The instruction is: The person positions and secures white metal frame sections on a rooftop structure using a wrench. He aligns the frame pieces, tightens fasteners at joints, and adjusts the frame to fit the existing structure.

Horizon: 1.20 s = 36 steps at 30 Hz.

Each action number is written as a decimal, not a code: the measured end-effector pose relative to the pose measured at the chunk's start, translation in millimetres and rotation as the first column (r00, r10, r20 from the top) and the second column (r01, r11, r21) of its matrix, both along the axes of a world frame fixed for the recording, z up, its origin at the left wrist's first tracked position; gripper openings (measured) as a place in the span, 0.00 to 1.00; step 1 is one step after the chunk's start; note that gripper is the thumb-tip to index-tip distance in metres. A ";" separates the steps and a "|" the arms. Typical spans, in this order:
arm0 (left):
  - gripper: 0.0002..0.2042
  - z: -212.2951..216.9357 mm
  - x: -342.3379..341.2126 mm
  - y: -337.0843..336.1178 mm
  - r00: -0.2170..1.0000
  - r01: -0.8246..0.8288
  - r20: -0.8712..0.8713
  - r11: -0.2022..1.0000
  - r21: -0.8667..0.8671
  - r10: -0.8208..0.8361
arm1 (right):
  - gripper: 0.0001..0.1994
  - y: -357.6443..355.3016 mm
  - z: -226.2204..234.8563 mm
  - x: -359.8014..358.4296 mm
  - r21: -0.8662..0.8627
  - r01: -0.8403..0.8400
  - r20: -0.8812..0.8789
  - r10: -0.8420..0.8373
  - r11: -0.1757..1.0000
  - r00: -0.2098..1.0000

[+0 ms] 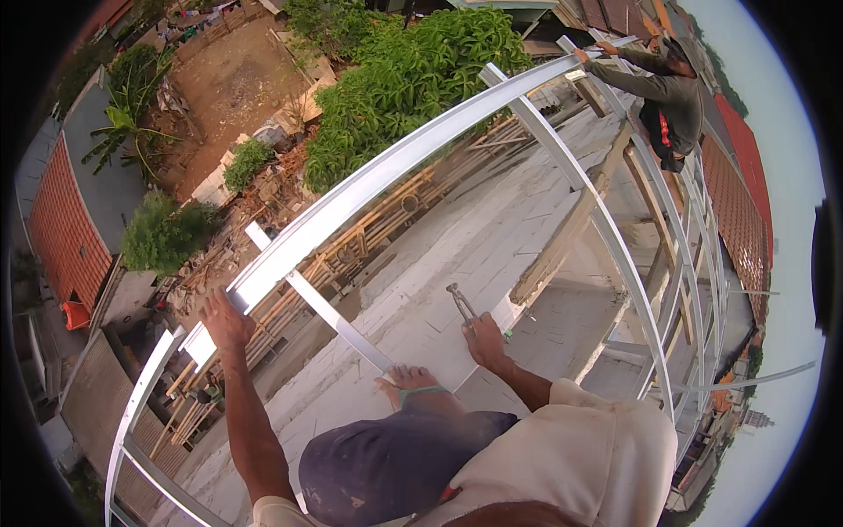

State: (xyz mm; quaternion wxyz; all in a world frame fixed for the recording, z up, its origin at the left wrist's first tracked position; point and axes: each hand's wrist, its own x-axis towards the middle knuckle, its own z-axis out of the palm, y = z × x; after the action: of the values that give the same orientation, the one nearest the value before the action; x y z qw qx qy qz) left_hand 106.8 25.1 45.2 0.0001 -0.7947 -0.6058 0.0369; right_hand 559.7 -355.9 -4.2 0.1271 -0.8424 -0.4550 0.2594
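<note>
My left hand [225, 321] grips the near end of a long pale metal beam [395, 162] that arcs up and to the right across the view. My right hand [484, 339] holds a pair of metal pliers [460, 301] pointing up and left, just above my raised knee in dark shorts [395, 461]. My bare foot with a green strap [413, 382] rests on a thin metal rail [338, 325]. At the far end of the beam another person [667, 97] in a grey top holds it with one hand.
A light steel roof frame [654, 290] curves down the right side over a grey concrete slab [465, 237]. Bamboo scaffolding [369, 233] lines the slab edge. Far below lie trees [395, 79], a dirt yard and tiled roofs [57, 220].
</note>
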 end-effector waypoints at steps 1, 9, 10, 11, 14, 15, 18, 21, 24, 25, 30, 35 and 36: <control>0.37 -1.6 -11.2 3.2 0.999 0.051 -0.002 0.998 0.036 -0.051 | 0.09 -6.1 -4.5 -12.8 0.029 -0.035 -0.013 0.035 0.999 0.999; 0.32 1.7 -92.0 -38.5 0.999 -0.049 0.010 0.999 0.021 0.049 | 0.09 -34.6 22.4 -92.6 -0.006 -0.469 0.177 0.462 0.883 0.869; 0.30 4.1 -92.9 -43.9 0.999 -0.050 0.003 0.998 0.036 0.050 | 0.09 -36.1 23.3 -96.8 0.017 -0.491 0.144 0.484 0.871 0.863; 0.29 4.4 -93.8 -47.3 0.998 -0.056 0.009 0.997 0.054 0.055 | 0.10 -36.2 23.5 -97.5 0.041 -0.507 0.110 0.500 0.861 0.859; 0.26 4.0 -92.2 -53.0 0.998 -0.059 0.017 0.997 0.047 0.059 | 0.11 -42.8 20.5 -91.9 0.097 -0.542 0.077 0.536 0.835 0.841; 0.26 2.9 -92.3 -52.2 0.998 -0.053 0.033 0.998 0.046 0.052 | 0.11 -44.5 18.6 -93.3 0.117 -0.545 0.078 0.540 0.830 0.838; 0.27 2.2 -95.5 -50.7 0.998 -0.048 0.047 0.998 0.048 0.046 | 0.11 -46.3 17.4 -94.0 0.165 -0.571 0.100 0.562 0.805 0.821; 0.30 -2.9 -93.3 -45.1 0.996 -0.054 0.067 0.997 0.057 0.050 | 0.10 -35.7 11.4 -91.2 0.219 -0.524 0.028 0.531 0.823 0.847; 0.33 1.7 -95.0 -40.8 0.997 -0.060 0.060 0.997 0.039 0.058 | 0.10 -29.0 1.9 -91.0 0.212 -0.461 -0.082 0.486 0.862 0.870; 0.33 3.4 -93.0 -36.8 0.996 -0.081 0.039 0.997 0.000 0.081 | 0.09 -25.6 -0.9 -88.7 0.207 -0.464 -0.073 0.486 0.862 0.871; 0.33 3.1 -61.9 4.9 0.999 -0.046 -0.018 0.998 -0.030 0.046 | 0.08 -9.0 -11.6 -80.3 0.210 -0.405 0.053 0.404 0.890 0.913; 0.37 1.6 -5.5 8.1 1.000 0.026 -0.007 0.999 0.043 -0.025 | 0.14 11.2 14.6 -17.0 0.058 -0.457 0.113 0.449 0.887 0.886; 0.38 7.8 -11.3 -0.1 0.999 -0.032 -0.023 0.999 0.024 0.032 | 0.16 22.1 21.0 -7.3 0.054 -0.494 0.089 0.489 0.868 0.868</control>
State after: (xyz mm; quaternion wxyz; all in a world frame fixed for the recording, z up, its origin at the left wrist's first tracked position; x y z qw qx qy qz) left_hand 95.5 25.0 53.0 0.0159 -0.7845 -0.6188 0.0389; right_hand 552.3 -333.8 16.8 0.0718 -0.7023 -0.6681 0.2351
